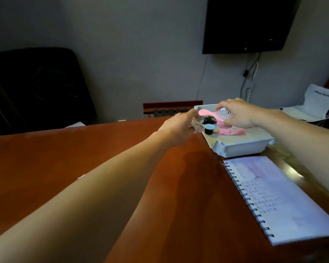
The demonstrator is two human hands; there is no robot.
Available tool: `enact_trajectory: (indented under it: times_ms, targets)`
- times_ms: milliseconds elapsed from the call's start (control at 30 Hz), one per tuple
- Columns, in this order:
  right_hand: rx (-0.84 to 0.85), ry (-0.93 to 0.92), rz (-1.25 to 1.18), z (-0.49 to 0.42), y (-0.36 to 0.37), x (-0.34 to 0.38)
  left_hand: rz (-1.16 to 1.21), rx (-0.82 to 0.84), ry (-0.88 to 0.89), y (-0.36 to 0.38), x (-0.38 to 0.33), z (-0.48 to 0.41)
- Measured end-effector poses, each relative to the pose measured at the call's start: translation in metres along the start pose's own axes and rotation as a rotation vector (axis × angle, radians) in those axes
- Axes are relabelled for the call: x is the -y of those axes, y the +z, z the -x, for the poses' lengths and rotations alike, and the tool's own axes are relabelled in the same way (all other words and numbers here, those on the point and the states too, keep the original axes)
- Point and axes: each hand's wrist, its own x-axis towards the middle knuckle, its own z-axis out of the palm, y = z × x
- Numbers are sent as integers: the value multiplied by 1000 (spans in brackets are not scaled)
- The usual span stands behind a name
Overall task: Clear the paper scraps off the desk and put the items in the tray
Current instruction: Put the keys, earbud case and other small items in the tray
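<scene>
Dim bench (103, 149): right fingers (222, 105) clamped a brush (206, 112) over the tray (241, 147), left fingers (190, 113) held something pale (196, 126). Dropped, that brush could've toppled the cup (209, 129).

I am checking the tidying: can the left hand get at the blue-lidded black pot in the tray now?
Probably yes: the left hand is at the tray rim, close beside the pot, with nothing between them. But its fingers hold something pale, so grasping looks doubtful.

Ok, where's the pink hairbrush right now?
Head view, right of centre: the right hand holds the pink hairbrush above the grey tray, over the small black pots, handle pointing toward the left hand.
</scene>
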Motion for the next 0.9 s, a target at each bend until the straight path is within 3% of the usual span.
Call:
enact_trajectory:
  times_ms: [600, 900]
  targets:
    - [158, 119, -54, 11, 30, -70, 28, 85, 47, 70, -19, -77]
    - [226, 152, -52, 8, 41, -74, 116, 283, -67, 75, -29, -82]
